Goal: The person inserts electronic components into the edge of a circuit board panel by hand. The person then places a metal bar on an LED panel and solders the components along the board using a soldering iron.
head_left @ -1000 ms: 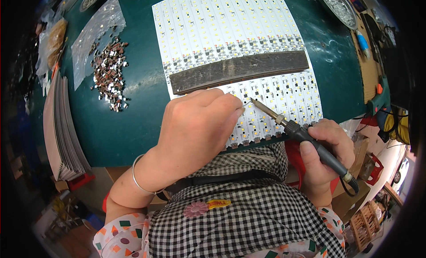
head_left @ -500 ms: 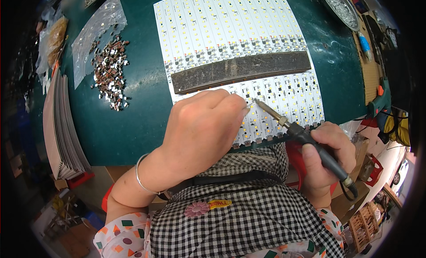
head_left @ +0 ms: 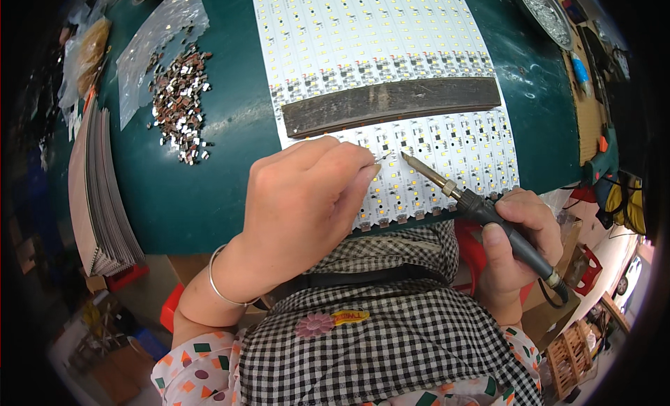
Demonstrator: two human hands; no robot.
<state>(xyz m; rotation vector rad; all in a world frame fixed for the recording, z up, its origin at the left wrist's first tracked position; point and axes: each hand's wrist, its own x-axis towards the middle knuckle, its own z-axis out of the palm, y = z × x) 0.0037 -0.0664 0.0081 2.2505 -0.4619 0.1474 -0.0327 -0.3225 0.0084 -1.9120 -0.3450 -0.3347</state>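
Note:
My right hand (head_left: 520, 242) grips a soldering iron (head_left: 481, 209) by its dark handle, with the metal tip pointing up and left just over the white LED circuit board sheet (head_left: 349, 32). My left hand (head_left: 307, 189) is closed in a pinch, and a thin wire (head_left: 381, 157) sticks out past its fingertips toward the iron's tip, with a small gap between. The rest of the wire is hidden in the hand. Across the board lies a long dark bar (head_left: 394, 104), just beyond both hands. Rows of small yellow and black parts cover the board.
A pile of small brown and silvery parts (head_left: 180, 106) spills from a clear plastic bag (head_left: 157, 46) at the left. Long strips (head_left: 105, 189) are stacked at the table's left edge. A round metal dish (head_left: 548, 18) stands far right, near a green-handled tool (head_left: 601, 154).
My left hand has drawn back left from the iron's tip, and the wire now shows past its fingers. The whole view has shifted slightly; my right hand holds the iron much as before.

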